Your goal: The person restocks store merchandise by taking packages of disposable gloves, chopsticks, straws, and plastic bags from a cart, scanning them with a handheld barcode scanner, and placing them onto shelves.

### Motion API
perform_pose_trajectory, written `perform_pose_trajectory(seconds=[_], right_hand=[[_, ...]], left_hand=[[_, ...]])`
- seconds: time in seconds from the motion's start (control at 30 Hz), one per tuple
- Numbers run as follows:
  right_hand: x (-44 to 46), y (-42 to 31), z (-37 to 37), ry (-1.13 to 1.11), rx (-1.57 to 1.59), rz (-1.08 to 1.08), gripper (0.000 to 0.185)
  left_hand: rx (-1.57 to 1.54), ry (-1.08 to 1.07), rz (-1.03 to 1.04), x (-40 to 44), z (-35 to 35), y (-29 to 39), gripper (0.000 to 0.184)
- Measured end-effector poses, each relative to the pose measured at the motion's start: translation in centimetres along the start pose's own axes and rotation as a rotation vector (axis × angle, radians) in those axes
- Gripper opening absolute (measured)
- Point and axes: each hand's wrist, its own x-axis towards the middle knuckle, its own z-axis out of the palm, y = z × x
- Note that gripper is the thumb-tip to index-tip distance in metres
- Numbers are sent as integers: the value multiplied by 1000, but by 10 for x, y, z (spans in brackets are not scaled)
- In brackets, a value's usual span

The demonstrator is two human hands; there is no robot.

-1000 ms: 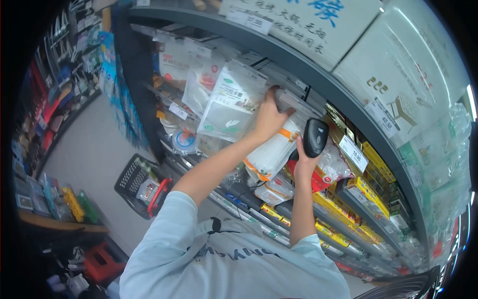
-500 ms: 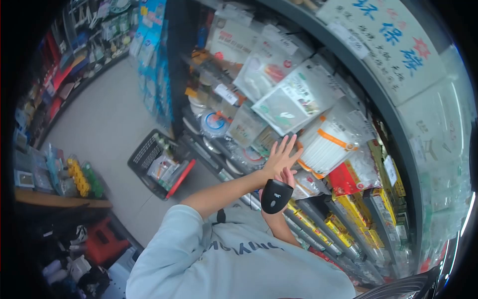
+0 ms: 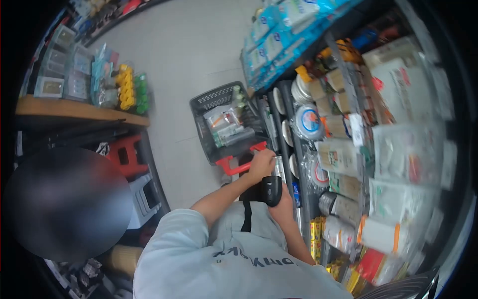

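One black barcode scanner [image 3: 271, 190] was gripped in right hand [image 3: 282, 205] | left hand [image 3: 262, 165] was thereby presumably freed, placed at red shopping-basket handle [image 3: 234, 166] | left grip: not discernible

The pale grey-blue short-sleeved shirt [image 3: 239, 271] bears dark lettering [image 3: 266, 257].

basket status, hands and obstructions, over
Left hand at red handle, grip unclear. Right hand holding black scanner. Basket holds packages. Shelving close on right.
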Motion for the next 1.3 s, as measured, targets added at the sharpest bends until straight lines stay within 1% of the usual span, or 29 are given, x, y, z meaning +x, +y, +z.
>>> perform_pose_trajectory(seconds=[0.03,0.07,0.13,0.17,0.23,0.27,0.3,0.37,0.4,0.43,0.47,0.5,0.57,0.67,0.73,0.77,0.8,0.83,0.87,0.9,0.93,1.0,1.03,1.07,1.1,1.13,1.2,1.23,1.3], right_hand=[[21,5,8,-35,-40,-19,50],[42,9,15,-71,-35,-20,50],[88,15,29,-191,-85,45,46],[111,21,40,-204,-57,8,42],[146,34,57,-280,-96,53,42],[161,44,68,-328,-148,94,41],[169,55,79,-309,-192,86,38],[176,71,89,-367,-219,122,37],[185,80,95,-376,-242,131,35],[186,88,102,-399,-337,175,33],[190,95,105,-427,-371,155,32],[200,93,109,-431,-318,207,33],[223,99,118,-599,-423,312,32],[254,127,140,-733,-556,371,31],[264,156,152,-657,-458,426,29],[271,163,158,-608,-370,503,28],[271,172,163,-615,-373,524,28],[270,179,167,-574,-297,598,28],[271,188,169,-533,-226,662,28],[272,194,174,-533,-279,636,27],[282,192,185,-527,-265,600,16],[283,207,190,-577,-278,544,16],[285,213,193,-578,-282,550,16],[286,216,193,-570,-268,607,16],[285,217,191,-562,-253,665,16],[285,217,189,-563,-250,664,16],[287,213,185,-564,-243,585,27],[288,205,180,-559,-243,577,27],[293,183,170,-568,-169,620,28]], left_hand=[[-35,77,-18,15,-15,-21,14],[-37,161,-184,26,-21,-42,12],[-68,267,-377,39,-35,-101,12],[-76,310,-514,42,-40,-129,14],[-88,387,-804,46,-44,-192,21],[-80,393,-825,46,-38,-239,21],[-104,475,-883,45,-28,-291,23],[-194,592,-1006,43,-18,-351,29],[-191,585,-1032,53,-16,-377,29],[-231,626,-1058,56,-12,-402,31],[-272,666,-1085,58,-5,-427,32],[-264,663,-1105,68,-1,-458,32],[-35,687,-1011,76,16,-515,33],[16,532,-1059,117,5,-562,33],[11,500,-1073,142,5,-605,34],[32,513,-1118,149,11,-627,41],[54,524,-1159,156,18,-648,49],[50,513,-1169,159,31,-682,49],[153,575,-1132,160,48,-718,61],[251,640,-1090,163,61,-745,74],[40,547,-1136,169,52,-755,92],[-637,742,-1030,184,40,-748,90],[-598,763,-1160,185,42,-754,85],[-517,741,-1193,183,42,-756,75],[-592,713,-1082,177,45,-759,64],[-662,690,-961,170,51,-769,54],[-430,639,-1032,153,72,-794,36],[-369,716,-1027,166,57,-744,33],[-311,746,-1015,167,42,-689,32]])
